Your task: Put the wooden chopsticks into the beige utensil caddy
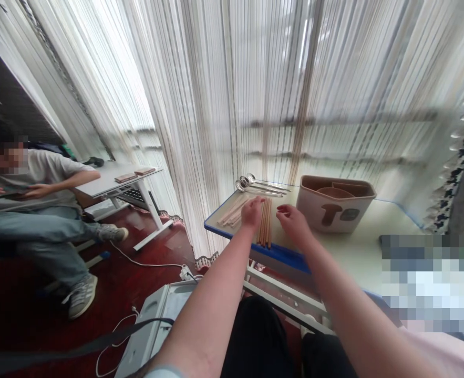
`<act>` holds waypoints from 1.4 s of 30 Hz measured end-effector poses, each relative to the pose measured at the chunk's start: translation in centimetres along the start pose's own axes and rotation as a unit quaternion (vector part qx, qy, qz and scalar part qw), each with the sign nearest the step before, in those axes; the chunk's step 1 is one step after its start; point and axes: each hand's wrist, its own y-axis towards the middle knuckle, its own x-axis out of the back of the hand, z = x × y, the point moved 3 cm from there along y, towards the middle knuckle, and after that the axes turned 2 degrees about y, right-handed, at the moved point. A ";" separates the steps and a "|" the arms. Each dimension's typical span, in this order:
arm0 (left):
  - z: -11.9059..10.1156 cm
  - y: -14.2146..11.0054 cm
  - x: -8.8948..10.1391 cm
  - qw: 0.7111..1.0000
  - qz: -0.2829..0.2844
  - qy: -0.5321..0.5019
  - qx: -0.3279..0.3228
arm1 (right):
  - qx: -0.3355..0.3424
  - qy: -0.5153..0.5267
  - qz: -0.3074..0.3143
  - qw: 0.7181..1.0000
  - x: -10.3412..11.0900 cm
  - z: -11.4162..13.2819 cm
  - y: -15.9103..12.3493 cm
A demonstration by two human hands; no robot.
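Note:
My left hand point(252, 211) rests on the table point(358, 252), fingers curled down onto a bundle of brown wooden chopsticks point(266, 229) lying side by side. My right hand point(291, 220) hovers just right of the same chopsticks, fingers bent and apart, holding nothing I can see. A second bundle of paler chopsticks point(234, 210) lies left of my left hand. Beyond them lie three metal spoons point(255, 185). A beige divided utensil holder point(334, 203) with a mushroom picture stands to the right of my right hand.
The table has a blue edge point(282, 254) and stands against striped sheer curtains point(232, 94). At the left a seated person point(30, 210) holds a dark device beside a white desk point(113, 184). Cables and a grey box point(153, 325) lie on the red floor.

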 end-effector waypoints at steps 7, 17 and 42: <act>2.5 0.4 -0.3 0.999 0.034 -0.015 0.018 | 0.076 -0.146 0.075 0.984 -2.0 -1.3 -0.6; 2.7 0.6 -0.4 0.998 0.063 0.012 0.004 | 0.045 -0.209 0.069 0.974 -1.9 -0.7 -0.9; 2.2 0.4 -0.6 0.996 0.029 0.062 0.059 | -0.191 -0.288 0.229 0.910 1.0 -1.1 -0.3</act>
